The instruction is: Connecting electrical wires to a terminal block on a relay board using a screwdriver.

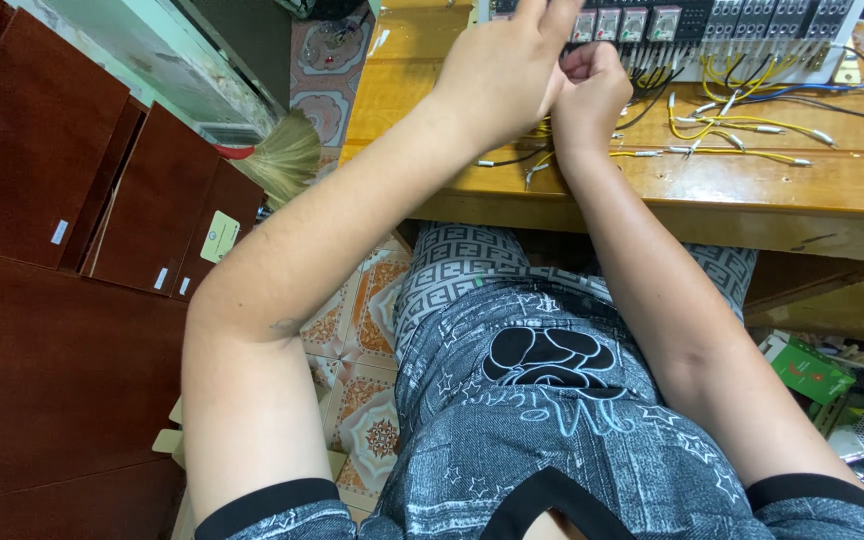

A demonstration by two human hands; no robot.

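Note:
My left hand reaches up to a row of small grey and black electrical modules mounted at the far edge of a wooden table, its fingers resting on the row's left end. My right hand is curled into a fist just beside and below it, closed around something thin among the wires; what it pinches is hidden by the fingers. Loose yellow, black and blue wires with metal-tipped ends trail from the modules across the tabletop to the right of both hands.
Dark red wooden panels stand stacked on the left. A straw broom head lies on the patterned tile floor. A green box and clutter sit under the table at right. My lap in grey patterned clothing fills the bottom.

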